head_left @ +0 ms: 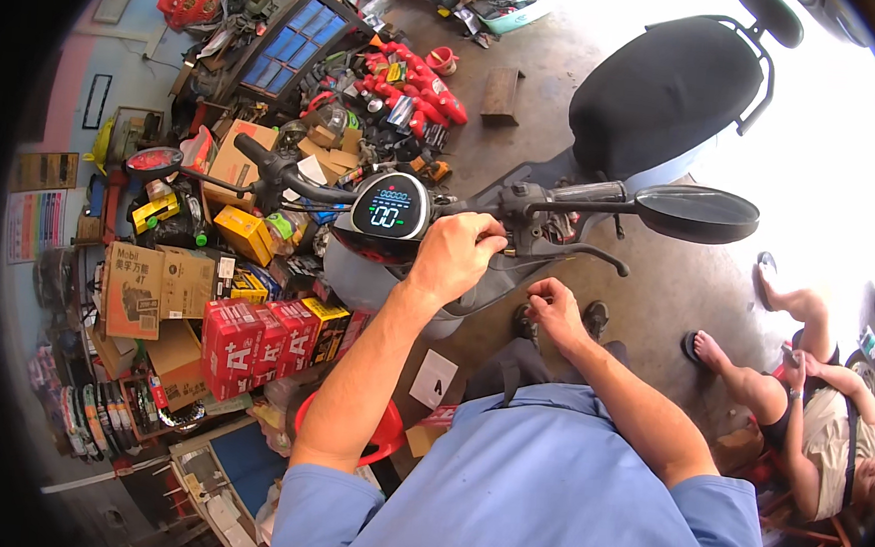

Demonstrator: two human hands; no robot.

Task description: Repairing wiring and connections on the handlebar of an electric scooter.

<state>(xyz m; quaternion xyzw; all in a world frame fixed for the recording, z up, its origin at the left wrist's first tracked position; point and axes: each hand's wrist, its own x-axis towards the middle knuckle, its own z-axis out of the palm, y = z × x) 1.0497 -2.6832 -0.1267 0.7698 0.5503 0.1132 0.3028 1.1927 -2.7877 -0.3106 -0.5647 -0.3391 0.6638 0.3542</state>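
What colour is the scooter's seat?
The scooter's seat is black, as seen best in the head view.

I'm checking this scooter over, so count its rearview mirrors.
2: the left rearview mirror, out past the left handgrip; the right rearview mirror, past the right handgrip.

The head view looks steeply down from just above the wearer, upright and facing forward. The wearer's blue shirt (535, 480) fills its near edge around five o'clock; the scooter's display (390, 207) sits close in at eleven, and the seat (659, 87) farther off between one and two.
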